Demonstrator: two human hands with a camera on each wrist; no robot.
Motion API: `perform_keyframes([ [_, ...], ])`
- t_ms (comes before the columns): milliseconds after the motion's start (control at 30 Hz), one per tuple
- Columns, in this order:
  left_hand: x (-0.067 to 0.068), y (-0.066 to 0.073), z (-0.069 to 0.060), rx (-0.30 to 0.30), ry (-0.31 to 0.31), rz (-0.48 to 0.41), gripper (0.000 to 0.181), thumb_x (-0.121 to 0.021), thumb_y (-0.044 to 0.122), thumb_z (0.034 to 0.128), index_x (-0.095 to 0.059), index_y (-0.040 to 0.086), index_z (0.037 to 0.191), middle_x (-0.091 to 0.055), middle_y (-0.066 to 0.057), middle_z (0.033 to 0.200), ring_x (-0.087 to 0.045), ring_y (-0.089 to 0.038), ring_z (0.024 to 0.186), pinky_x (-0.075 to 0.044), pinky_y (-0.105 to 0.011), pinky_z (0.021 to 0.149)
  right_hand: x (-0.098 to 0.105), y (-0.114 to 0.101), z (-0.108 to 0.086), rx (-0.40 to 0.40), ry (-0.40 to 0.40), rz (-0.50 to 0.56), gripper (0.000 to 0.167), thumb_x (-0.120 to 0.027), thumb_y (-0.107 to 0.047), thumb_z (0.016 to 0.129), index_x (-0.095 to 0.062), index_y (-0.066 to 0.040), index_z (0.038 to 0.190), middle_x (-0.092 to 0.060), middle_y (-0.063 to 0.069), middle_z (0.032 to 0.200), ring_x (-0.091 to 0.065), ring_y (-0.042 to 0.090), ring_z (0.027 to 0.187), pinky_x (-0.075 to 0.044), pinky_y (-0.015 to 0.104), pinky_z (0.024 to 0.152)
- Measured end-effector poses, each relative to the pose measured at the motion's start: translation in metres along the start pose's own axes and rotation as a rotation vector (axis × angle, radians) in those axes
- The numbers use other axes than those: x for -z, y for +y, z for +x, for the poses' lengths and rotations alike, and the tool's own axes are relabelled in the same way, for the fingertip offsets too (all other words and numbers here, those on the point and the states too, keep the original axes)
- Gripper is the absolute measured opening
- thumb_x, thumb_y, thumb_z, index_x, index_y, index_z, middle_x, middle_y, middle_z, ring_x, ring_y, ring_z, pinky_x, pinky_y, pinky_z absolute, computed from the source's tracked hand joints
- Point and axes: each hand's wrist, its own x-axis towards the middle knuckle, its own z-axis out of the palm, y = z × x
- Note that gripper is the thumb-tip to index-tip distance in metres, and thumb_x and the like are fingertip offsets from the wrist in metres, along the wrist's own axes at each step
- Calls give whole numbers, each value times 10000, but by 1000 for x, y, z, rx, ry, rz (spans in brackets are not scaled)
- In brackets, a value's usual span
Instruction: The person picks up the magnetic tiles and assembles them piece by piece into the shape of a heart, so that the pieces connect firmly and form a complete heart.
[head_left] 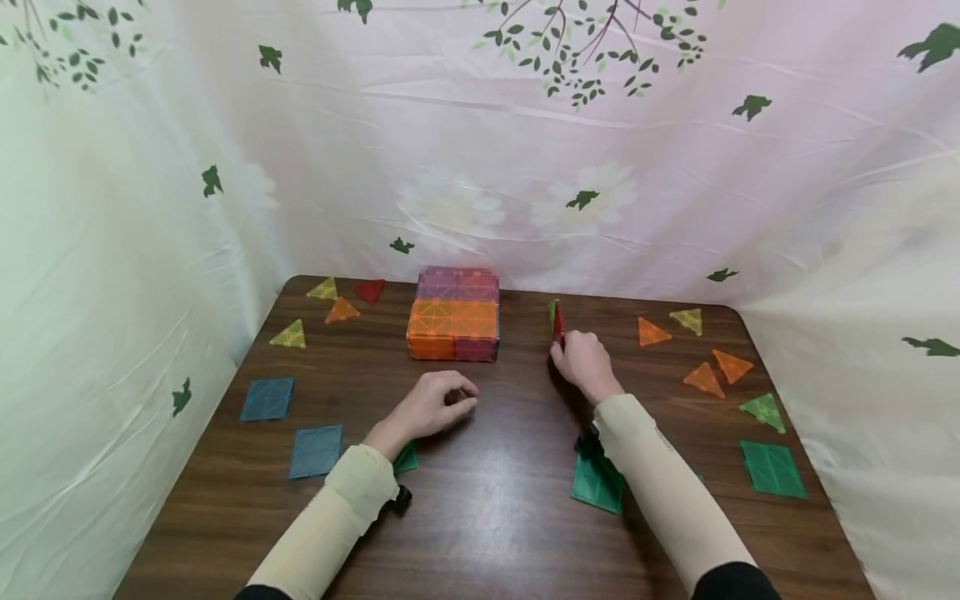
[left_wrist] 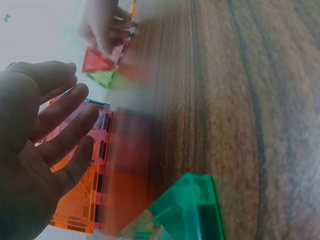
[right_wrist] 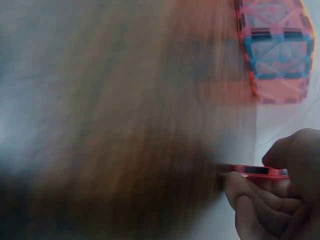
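Risk: the red triangular tile (head_left: 558, 322), standing on edge on the tabletop (head_left: 495, 508) right of the tile box (head_left: 453, 321), could topple if the right hand (head_left: 587, 358) slackens, its base being thin; a knock might shift the adjacent green tile (head_left: 552, 311). Right fingers pinch the red tile; left hand (head_left: 431, 404) loosely bent, holding nothing. Red tile: translucent, dark inset along edge.

A dark wood-grain table (head_left: 517, 525) bears a box of joined orange and purple tiles (head_left: 453, 321) near its far edge. On its left lie 4 triangles (head_left: 288, 335) and 2 blue squares (head_left: 316, 452); on its right, 5 more triangles (head_left: 654, 332) and 1 green square (head_left: 773, 468). Nearer the front sit partly hidden green pieces (head_left: 596, 490).
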Motion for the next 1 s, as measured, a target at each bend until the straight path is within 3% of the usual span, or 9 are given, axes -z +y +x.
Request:
perform_keyframes([
  [233, -1, 0, -1, -8, 4, -16, 137, -743, 158, 1000, -780, 73, 1100, -738, 4, 1022, -666, -100, 875, -586, -304, 784, -7, -6, 17, -25, -20, 25, 462, -514, -338, 1091, -614, -57, 739, -604, 134, 664, -562, 274, 545, -454, 385, 501],
  [533, 1, -2, -3, 1, 4, -28, 115, -742, 147, 999, -785, 84, 1086, -738, 15, 1017, -659, -91, 878, -584, -297, 786, -13, -3, 22, -57, -33, 44, 511, -538, -386, 1081, -579, -69, 682, -528, 79, 582, -519, 246, 517, -432, 368, 498],
  [700, 6, -2, -5, 20, 12, -35, 131, -741, 146, 999, -785, 70, 1096, -741, 15, 1016, -665, -93, 879, -595, -329, 795, -11, -1, 20, -19, -51, 54, 490, -589, -392, 1058, -585, -71, 687, -527, 68, 588, -508, 231, 532, -424, 360, 504],
  [767, 7, -3, -7, 24, 16, -40, 141, -735, 154, 1005, -784, 66, 1104, -743, 16, 1023, -665, -90, 885, -596, -337, 801, -10, 2, 17, 6, -61, 64, 445, -609, -396, 1049, -611, -61, 755, -583, 92, 664, -542, 244, 591, -458, 380, 551],
  [867, 10, -3, -11, 38, 31, -55, 141, -729, 159, 1010, -784, 71, 1105, -742, 23, 1029, -663, -89, 888, -598, -348, 803, -7, 11, 12, 57, -89, 108, 374, -639, -394, 1040, -663, -26, 976, -666, 130, 849, -606, 257, 728, -525, 419, 677],
  [1000, 16, -4, -20, 63, 62, -68, 136, -731, 154, 1008, -788, 72, 1100, -741, 35, 1016, -656, -92, 878, -599, -356, 795, 2, 27, 2, 172, -141, 180, 465, -674, -353, 1035, -608, 13, 1315, -707, 125, 976, -656, 236, 828, -557, 448, 772],
])
